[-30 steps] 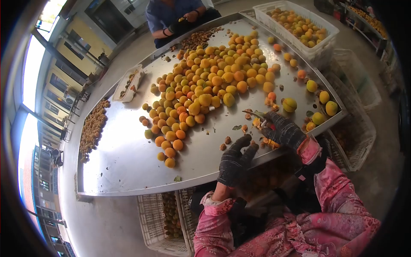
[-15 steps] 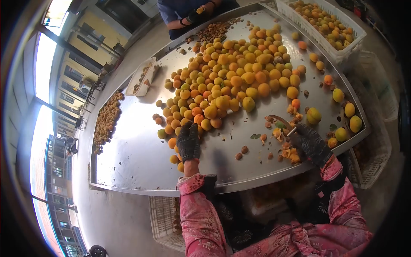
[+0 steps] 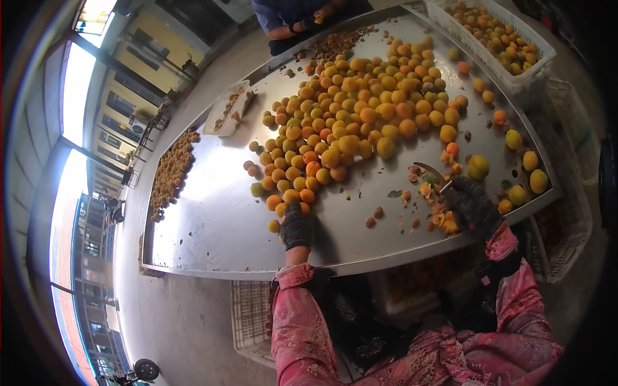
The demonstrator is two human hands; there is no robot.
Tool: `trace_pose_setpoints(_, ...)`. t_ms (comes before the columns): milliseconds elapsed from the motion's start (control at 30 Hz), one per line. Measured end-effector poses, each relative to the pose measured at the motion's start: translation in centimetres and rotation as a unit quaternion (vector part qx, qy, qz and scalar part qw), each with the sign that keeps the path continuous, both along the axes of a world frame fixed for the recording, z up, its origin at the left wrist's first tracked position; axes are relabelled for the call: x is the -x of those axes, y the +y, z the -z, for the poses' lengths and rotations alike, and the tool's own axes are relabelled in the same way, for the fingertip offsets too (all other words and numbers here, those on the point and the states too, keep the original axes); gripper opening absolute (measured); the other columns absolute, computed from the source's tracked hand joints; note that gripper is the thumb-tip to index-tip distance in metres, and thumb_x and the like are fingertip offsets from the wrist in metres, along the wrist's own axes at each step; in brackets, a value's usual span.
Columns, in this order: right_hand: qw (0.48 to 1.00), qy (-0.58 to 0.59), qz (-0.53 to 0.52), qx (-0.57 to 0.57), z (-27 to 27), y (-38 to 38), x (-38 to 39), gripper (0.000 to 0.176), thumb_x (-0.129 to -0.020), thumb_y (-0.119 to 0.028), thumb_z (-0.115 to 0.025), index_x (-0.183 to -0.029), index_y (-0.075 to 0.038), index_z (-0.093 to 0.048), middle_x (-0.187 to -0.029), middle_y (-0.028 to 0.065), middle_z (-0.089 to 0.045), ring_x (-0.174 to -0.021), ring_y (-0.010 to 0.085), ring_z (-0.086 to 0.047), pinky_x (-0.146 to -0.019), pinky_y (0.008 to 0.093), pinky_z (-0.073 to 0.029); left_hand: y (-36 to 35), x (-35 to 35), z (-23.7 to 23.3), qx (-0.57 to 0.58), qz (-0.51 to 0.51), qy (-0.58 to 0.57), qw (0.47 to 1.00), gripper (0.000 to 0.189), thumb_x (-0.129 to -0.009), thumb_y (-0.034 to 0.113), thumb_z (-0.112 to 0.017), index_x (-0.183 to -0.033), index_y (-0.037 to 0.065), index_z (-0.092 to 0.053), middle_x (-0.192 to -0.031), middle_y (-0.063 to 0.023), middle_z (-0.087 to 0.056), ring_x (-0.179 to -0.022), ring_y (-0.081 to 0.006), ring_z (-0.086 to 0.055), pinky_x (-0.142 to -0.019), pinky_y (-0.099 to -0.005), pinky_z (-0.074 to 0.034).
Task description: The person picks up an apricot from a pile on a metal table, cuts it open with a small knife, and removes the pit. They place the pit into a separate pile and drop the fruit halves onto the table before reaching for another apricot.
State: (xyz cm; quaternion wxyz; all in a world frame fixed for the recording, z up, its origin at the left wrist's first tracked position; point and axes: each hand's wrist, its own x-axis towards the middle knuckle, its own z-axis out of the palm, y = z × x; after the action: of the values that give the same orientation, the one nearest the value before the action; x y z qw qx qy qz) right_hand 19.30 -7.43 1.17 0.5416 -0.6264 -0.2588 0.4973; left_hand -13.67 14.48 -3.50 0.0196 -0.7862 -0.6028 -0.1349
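My left hand (image 3: 298, 225), in a dark glove, is at the near edge of a large heap of apricots (image 3: 351, 103) on a metal table (image 3: 219, 225). Its fingers are bunched and point away from me, beside a few loose apricots (image 3: 280, 210); what they hold, if anything, is hidden. In my right hand (image 3: 475, 209), also gloved, is a small curved knife (image 3: 430, 170), its hooked blade pointing left. Torn apricot flesh (image 3: 445, 222) and brown pits (image 3: 378, 212) lie on the metal left of that hand.
Beyond the table a co-worker's gloved hands (image 3: 308, 23) hold a small orange piece. A white crate (image 3: 541, 63) of apricots stands far right. Pits are piled at the left edge (image 3: 172, 170), near a small white tray (image 3: 219, 125). Another crate (image 3: 248, 315) is below the table.
My left hand has drawn back toward me from the heap's edge. My right hand stays nearly in place with the curved knife. The whole view has shifted slightly.
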Motion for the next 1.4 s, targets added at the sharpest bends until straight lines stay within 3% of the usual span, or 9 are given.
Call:
trace_pose_setpoints(133,0.998,0.045,0.002,-0.043,0.4,-0.2,0.2,0.012,-0.085,-0.018,-0.057,-0.095,-0.011,-0.056,-0.064,-0.0038,-0.048,-0.045,0.0033,-0.039,-0.039,0.0200,-0.031,0.7,-0.9,0.0,0.104,0.085,-0.137,0.981,0.055,-0.081,0.027,-0.060,-0.127,0.006,-0.039,-0.107,-0.0157,-0.057,-0.083,-0.0276,-0.060,-0.074,-0.0356,-0.048)
trace_pose_setpoints(300,0.997,0.044,-0.008,-0.056,-1.6,-0.2,1.5,0.014,-0.087,-0.013,-0.054,-0.100,-0.008,-0.056,-0.071,-0.0009,-0.052,-0.053,0.0050,-0.046,-0.046,0.0229,-0.039,-5.7,-8.7,-5.2,0.379,0.169,-0.679,0.606,0.047,-0.083,0.015,-0.057,-0.125,0.000,-0.040,-0.098,-0.0101,-0.056,-0.075,-0.0167,-0.060,-0.074,-0.0297,-0.050)
trace_pose_setpoints(367,0.907,-0.340,-0.013,-0.247,-0.4,-0.1,2.6,0.018,-0.085,-0.009,-0.055,-0.104,-0.006,-0.056,-0.083,0.0054,-0.055,-0.068,0.0126,-0.056,-0.059,0.0279,-0.048,-6.5,-10.8,-5.8,0.379,0.209,-0.661,0.613,0.048,-0.081,0.013,-0.060,-0.124,0.000,-0.041,-0.096,-0.0104,-0.056,-0.078,-0.0184,-0.059,-0.073,-0.0300,-0.049)
trace_pose_setpoints(433,0.806,-0.512,0.014,-0.298,-0.1,0.5,3.1,0.023,-0.083,-0.007,-0.057,-0.106,-0.006,-0.057,-0.090,0.0092,-0.056,-0.076,0.0182,-0.057,-0.064,0.0307,-0.049,-7.7,-13.0,-6.8,0.007,0.314,-0.236,0.920,0.045,-0.082,0.012,-0.060,-0.121,-0.002,-0.042,-0.098,-0.0102,-0.055,-0.084,-0.0192,-0.059,-0.073,-0.0302,-0.048)
trace_pose_setpoints(567,0.644,-0.692,0.044,-0.322,-0.8,0.4,5.0,0.035,-0.077,-0.007,-0.061,-0.112,-0.007,-0.057,-0.107,0.0180,-0.055,-0.087,0.0312,-0.059,-0.071,0.0355,-0.050,-10.3,-15.2,-7.9,0.224,0.251,-0.437,0.834,0.044,-0.084,0.022,-0.061,-0.117,-0.003,-0.043,-0.104,-0.0105,-0.053,-0.085,-0.0199,-0.057,-0.076,-0.0337,-0.047)
trace_pose_setpoints(600,0.602,-0.739,0.033,-0.300,-1.8,0.1,5.6,0.032,-0.079,-0.008,-0.061,-0.111,-0.006,-0.059,-0.109,0.0178,-0.055,-0.086,0.0299,-0.059,-0.069,0.0362,-0.050,-10.8,-15.4,-7.4,0.345,0.226,-0.725,0.551,0.048,-0.085,0.029,-0.059,-0.117,-0.003,-0.043,-0.097,-0.0102,-0.056,-0.083,-0.0193,-0.056,-0.075,-0.0333,-0.047)
trace_pose_setpoints(933,0.685,-0.689,0.044,-0.233,-1.7,0.0,8.6,0.029,-0.081,-0.014,-0.063,-0.108,-0.005,-0.060,-0.106,0.0155,-0.058,-0.080,0.0271,-0.061,-0.061,0.0358,-0.050,-10.7,-14.1,-6.6,0.392,0.249,-0.725,0.509,0.042,-0.084,0.025,-0.061,-0.113,-0.001,-0.046,-0.088,-0.0097,-0.059,-0.080,-0.0176,-0.057,-0.074,-0.0304,-0.046)
trace_pose_setpoints(1200,0.417,-0.886,-0.023,-0.201,-3.2,-0.6,6.9,0.030,-0.086,-0.014,-0.052,-0.116,-0.012,-0.056,-0.112,0.0154,-0.058,-0.073,0.0172,-0.060,-0.054,0.0262,-0.048,-10.8,-12.7,-7.7,0.434,0.245,-0.667,0.554,0.046,-0.078,0.010,-0.068,-0.117,-0.001,-0.047,-0.099,-0.0086,-0.058,-0.090,-0.0159,-0.056,-0.078,-0.0262,-0.046)
trace_pose_setpoints(1400,0.416,-0.893,-0.038,-0.170,-5.0,-0.1,7.6,0.036,-0.086,-0.010,-0.050,-0.122,-0.010,-0.053,-0.113,0.0115,-0.059,-0.075,0.0170,-0.061,-0.057,0.0266,-0.049,-12.4,-13.5,-8.6,0.363,0.191,-0.696,0.590,0.039,-0.091,0.024,-0.053,-0.119,-0.002,-0.046,-0.101,-0.0078,-0.057,-0.090,-0.0148,-0.055,-0.078,-0.0251,-0.044)
